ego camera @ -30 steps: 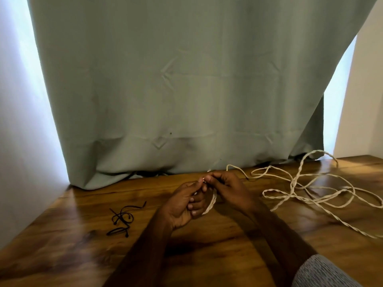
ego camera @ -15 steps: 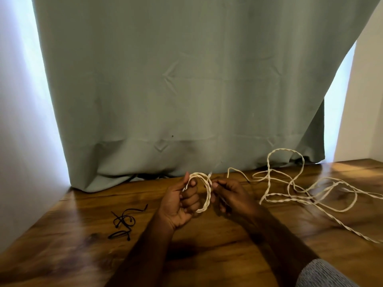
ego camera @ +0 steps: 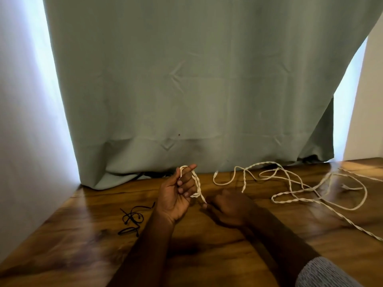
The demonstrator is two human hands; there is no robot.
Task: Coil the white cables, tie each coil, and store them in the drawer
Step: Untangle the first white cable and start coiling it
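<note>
While the left hand (ego camera: 176,195) holds the first loop of white cable (ego camera: 298,188) around its curled fingers as a winding form, the right hand (ego camera: 230,206) pinches the strand just beside it, seemingly to feed the next turn. Most cable sprawls loose on the table (ego camera: 217,262) toward three o'clock; black ties (ego camera: 131,218) wait at nine o'clock.

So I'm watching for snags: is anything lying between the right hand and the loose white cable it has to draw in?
Nothing visible does. The loose white cable runs over bare table to the right hand. The black cord lies left of the left hand.
</note>
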